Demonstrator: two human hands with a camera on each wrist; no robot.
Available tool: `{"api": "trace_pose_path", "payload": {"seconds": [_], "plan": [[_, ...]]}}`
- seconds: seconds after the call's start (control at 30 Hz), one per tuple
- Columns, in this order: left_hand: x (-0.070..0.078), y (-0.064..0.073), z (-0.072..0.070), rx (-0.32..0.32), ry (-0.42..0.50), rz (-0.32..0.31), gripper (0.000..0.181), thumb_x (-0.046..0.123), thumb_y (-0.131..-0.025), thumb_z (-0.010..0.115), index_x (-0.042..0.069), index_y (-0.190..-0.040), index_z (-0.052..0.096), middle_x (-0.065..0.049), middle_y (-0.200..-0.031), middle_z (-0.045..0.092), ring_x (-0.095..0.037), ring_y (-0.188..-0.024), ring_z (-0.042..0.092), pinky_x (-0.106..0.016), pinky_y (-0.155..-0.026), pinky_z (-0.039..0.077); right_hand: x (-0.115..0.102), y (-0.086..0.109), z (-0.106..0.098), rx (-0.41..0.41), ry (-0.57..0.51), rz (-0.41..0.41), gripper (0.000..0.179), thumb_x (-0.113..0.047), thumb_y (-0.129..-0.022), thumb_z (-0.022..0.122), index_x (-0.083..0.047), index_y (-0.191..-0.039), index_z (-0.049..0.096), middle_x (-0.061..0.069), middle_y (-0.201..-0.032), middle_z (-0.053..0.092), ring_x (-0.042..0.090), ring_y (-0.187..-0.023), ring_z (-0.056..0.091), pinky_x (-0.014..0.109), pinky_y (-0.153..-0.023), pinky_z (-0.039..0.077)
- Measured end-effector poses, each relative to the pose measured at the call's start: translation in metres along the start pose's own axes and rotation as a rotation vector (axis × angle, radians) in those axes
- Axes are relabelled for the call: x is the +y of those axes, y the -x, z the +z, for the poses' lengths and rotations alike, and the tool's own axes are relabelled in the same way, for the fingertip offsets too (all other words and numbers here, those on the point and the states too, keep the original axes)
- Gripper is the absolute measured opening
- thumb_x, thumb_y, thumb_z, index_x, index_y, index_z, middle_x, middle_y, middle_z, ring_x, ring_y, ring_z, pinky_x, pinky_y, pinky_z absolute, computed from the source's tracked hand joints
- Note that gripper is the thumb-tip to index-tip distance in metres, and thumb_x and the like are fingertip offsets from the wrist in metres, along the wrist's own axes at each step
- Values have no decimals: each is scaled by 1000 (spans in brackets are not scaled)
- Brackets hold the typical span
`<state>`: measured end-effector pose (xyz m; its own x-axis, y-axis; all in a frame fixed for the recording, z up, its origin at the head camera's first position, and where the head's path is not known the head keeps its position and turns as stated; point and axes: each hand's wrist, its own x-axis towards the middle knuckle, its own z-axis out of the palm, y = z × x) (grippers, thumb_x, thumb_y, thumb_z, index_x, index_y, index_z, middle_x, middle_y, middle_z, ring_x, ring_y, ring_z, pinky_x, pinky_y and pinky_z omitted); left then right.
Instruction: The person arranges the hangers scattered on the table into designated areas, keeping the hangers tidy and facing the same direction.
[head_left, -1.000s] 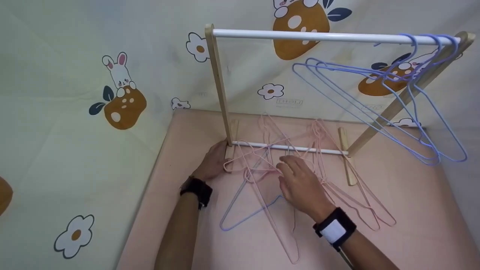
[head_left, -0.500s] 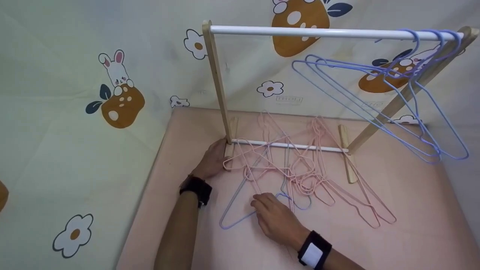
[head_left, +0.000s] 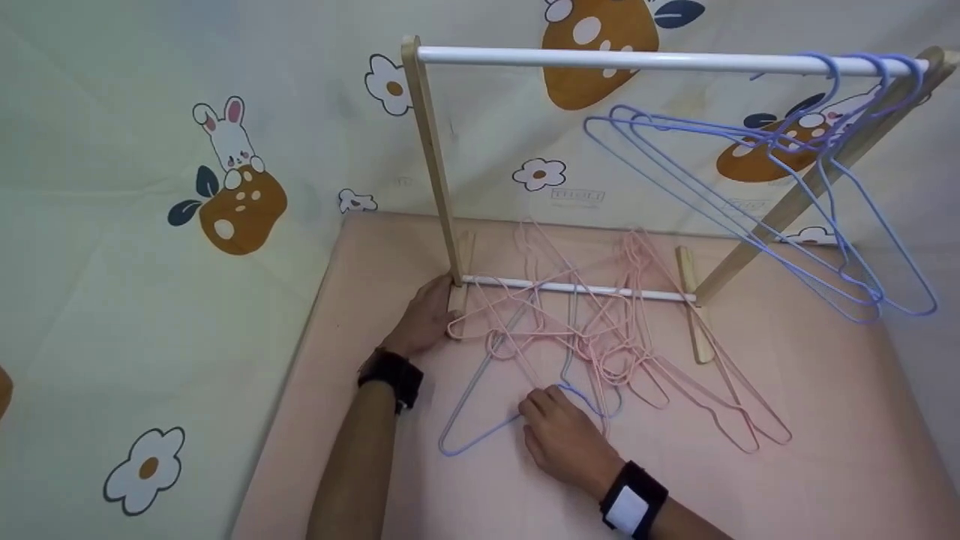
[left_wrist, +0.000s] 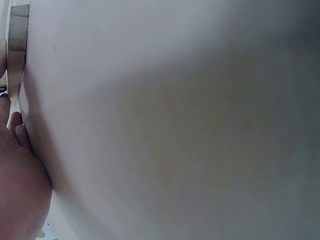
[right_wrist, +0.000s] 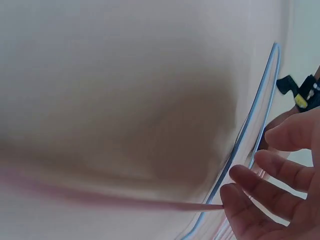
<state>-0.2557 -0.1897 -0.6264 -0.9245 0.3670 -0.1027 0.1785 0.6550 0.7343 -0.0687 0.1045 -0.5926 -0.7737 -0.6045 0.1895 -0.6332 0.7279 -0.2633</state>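
My left hand grips the wooden left foot of a small clothes rack; some of its fingers are hidden. In the left wrist view, the fingers lie along a wooden piece. My right hand is low over the front of a tangle of pink hangers and a blue hanger. Seen from the right wrist, its fingers are loosely bent, thumb apart. A pink hanger meets the little-finger side, and the blue hanger lies behind the fingertips.
Several more pink hangers lie overlapped around the lower white bar. Blue hangers hang at the right end of the top rail. A patterned cloth wall stands behind the pink surface.
My right hand has come down and left from above the tangle to its front, then shifted slightly right. The pink hanger's front end has swung right. The left hand has stayed on the foot.
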Motion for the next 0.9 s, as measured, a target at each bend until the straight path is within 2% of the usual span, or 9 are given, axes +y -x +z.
{"api": "trace_pose_path", "payload": {"seconds": [0.3,0.43,0.57,0.7,0.8,0.9], "plan": [[2,2,-1,-7,22,-47,80,25,-114,61,8,-177,15,-17,-182,17,-36,-168,10,-53,-134,12,18,2,1,66,158,43,28,-5,-94,81,0,-120,70,15,-116,68,29,-104,67,34,-83,64],[1,2,-1,-14,13,-55,80,28,-114,59,9,-178,14,-17,-182,16,-35,-168,10,-54,-134,11,28,4,3,86,256,30,30,3,-92,80,0,-121,70,18,-121,67,31,-102,66,33,-76,64],[1,1,0,-20,19,-54,81,29,-114,59,11,-178,12,-16,-183,16,-35,-168,8,-58,-133,9,38,7,9,114,324,12,39,10,-85,86,1,-120,71,16,-120,65,28,-95,64,30,-66,62],[3,-1,0,-30,17,-74,83,30,-114,59,15,-179,10,-13,-183,15,-33,-169,7,-58,-133,9,45,8,11,149,337,8,45,14,-79,90,2,-118,72,18,-122,64,29,-94,66,30,-63,63],[4,-1,0,-31,11,-86,83,30,-114,59,17,-179,9,-11,-184,15,-32,-169,7,-56,-134,11,48,8,11,164,332,14,45,14,-79,90,2,-119,72,21,-122,63,32,-95,69,32,-63,64],[5,-1,-1,-21,17,-82,83,28,-114,60,16,-179,10,-12,-183,16,-34,-169,9,-55,-134,11,50,9,9,164,340,26,43,12,-80,90,2,-118,72,21,-114,65,33,-91,71,33,-61,64]]}}
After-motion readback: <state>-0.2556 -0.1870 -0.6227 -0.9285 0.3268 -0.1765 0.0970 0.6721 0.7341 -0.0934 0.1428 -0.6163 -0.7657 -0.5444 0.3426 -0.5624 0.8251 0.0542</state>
